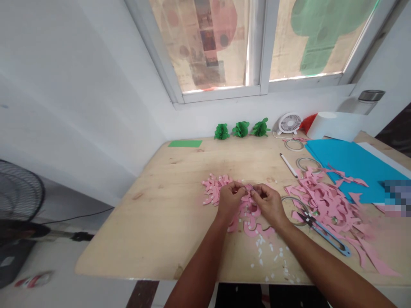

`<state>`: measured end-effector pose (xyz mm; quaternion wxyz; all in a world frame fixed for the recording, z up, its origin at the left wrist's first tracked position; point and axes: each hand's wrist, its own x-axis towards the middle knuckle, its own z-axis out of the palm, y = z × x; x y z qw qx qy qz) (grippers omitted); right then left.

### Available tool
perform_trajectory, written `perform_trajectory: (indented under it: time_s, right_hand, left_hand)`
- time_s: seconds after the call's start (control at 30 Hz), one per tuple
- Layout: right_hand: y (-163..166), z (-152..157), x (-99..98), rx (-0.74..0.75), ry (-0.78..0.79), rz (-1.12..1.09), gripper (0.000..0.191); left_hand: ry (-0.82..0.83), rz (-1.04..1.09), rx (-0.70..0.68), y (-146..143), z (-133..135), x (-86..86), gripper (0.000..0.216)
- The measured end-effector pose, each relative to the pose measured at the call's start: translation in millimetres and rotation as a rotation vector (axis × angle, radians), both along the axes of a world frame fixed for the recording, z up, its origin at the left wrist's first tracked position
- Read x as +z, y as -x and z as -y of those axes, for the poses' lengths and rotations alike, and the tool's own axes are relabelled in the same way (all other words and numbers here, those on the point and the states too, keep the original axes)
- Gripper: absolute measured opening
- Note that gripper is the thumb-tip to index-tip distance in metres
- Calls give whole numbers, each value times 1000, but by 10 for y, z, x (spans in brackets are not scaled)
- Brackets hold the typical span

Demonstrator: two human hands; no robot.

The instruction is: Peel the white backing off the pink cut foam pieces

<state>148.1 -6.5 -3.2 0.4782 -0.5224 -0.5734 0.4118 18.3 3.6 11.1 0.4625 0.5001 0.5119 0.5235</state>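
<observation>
Both hands meet over the middle of the wooden table [160, 222], their fingertips pinched together on a small pink paper cutout [248, 188]. My left hand [230, 199] grips it from the left, while my right hand [269, 204] has it from the right; the fingers partly hide its shape. Beside the left hand lies a heap of small curved pink cutouts [211, 190]. Larger curly pink pieces [251, 229] rest below the hands. Small white paper bits [260, 252] are scattered near the front edge. To the right of my right hand are blue-handled scissors [332, 238].
Pink paper scraps [334, 201] spread over the right side, near tape rolls [308, 164], a white pen [289, 165] and blue sheets [340, 158]. Along the back stand green paper figures [240, 128] and a small white fan [290, 123]. A green strip [185, 143] lies at back left.
</observation>
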Motion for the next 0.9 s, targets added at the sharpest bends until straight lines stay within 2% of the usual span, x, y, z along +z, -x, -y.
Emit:
perform_trajectory:
  time_s: [0.17, 0.33, 0.5, 0.67, 0.9]
  right_hand:
    - [8, -17, -30, 18, 66, -117, 25]
    - [2, -29, -6, 13, 74, -206, 26]
    - [-7, -45, -21, -5, 81, -241, 29]
    - [-1, -49, -27, -2, 59, -206, 29]
    - [-1, -52, -44, -8, 53, -180, 28]
  left_hand:
    - [-33, -9, 18, 1, 8, -20, 9]
    - [-325, -315, 179, -4, 58, 19, 4]
    - [-544, -546, 104, -23, 71, 10, 4]
    - [-583, -609, 129, -30, 43, -36, 5]
    - [-532, -603, 119, -19, 42, -51, 5]
